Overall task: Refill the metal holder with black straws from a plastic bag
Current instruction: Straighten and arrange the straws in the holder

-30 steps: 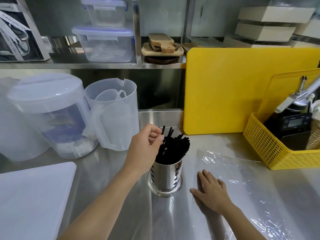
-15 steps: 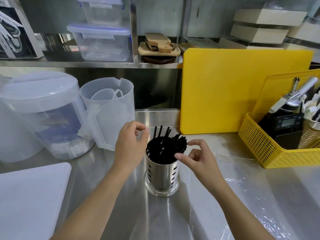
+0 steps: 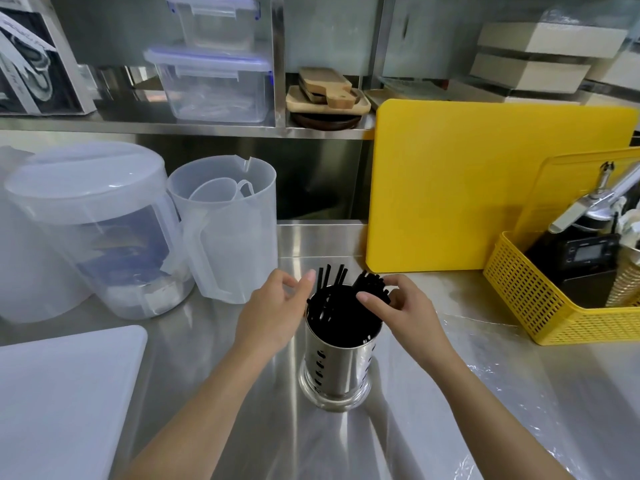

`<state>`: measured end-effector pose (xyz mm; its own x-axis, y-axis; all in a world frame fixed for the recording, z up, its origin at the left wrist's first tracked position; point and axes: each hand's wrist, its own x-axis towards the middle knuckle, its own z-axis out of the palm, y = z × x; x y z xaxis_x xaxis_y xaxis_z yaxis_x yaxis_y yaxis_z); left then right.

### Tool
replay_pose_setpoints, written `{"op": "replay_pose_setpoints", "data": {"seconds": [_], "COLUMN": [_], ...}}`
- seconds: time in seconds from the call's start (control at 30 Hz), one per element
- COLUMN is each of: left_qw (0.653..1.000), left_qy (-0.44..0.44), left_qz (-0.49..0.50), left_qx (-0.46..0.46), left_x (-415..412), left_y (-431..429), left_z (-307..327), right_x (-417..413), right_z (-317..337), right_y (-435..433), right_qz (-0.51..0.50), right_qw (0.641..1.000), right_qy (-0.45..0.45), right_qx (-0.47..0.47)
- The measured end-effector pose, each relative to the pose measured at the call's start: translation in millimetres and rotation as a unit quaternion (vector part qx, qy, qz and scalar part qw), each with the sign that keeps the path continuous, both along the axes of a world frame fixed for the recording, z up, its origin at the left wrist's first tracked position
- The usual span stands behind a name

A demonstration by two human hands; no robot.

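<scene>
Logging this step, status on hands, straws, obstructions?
Left hand open beside holder. Right hand fingering black straws at rim, grip unclear. Straws in holder. Nothing obstructing.

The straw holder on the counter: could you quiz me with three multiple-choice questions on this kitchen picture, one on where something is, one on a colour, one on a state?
1. Where does the metal holder stand?
A. on the steel counter
B. on the upper shelf
C. inside the yellow basket

2. What colour is the big cutting board leaning at the back?
A. white
B. yellow
C. green

3. How do the straws sit in the holder?
A. lying flat on the counter
B. upright to leaning, ends above the rim
C. none inside

Answers: 1 A, its base rests on the counter between the left hand and right hand. 2 B, the board is plainly yellow. 3 B, black ends poke above the rim.
</scene>
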<state>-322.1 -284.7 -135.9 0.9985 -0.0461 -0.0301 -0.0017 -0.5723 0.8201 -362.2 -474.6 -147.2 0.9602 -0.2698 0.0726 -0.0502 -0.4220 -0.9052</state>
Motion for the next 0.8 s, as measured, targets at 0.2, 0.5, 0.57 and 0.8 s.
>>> {"op": "replay_pose_setpoints", "data": {"seconds": [0.2,0.5,0.57,0.8], "left_qw": [0.996,0.978,0.974,0.958], "left_qy": [-0.063,-0.144,-0.164,-0.188], "left_qz": [-0.060,-0.127,-0.131,-0.174], "left_qx": [-0.032,-0.077,-0.092,-0.128], "left_x": [8,13,12,4], "left_y": [-4,-14,-14,-13], "left_z": [8,29,30,39], "right_x": [2,10,12,26], "right_z": [5,5,11,50], "right_y": [1,-4,-6,-17], "right_qz": [0.023,0.047,0.049,0.070], "right_qw": [0.999,0.991,0.989,0.980], "right_qy": [-0.010,-0.062,-0.088,-0.135], "right_qx": [-0.024,-0.111,-0.110,-0.128]}}
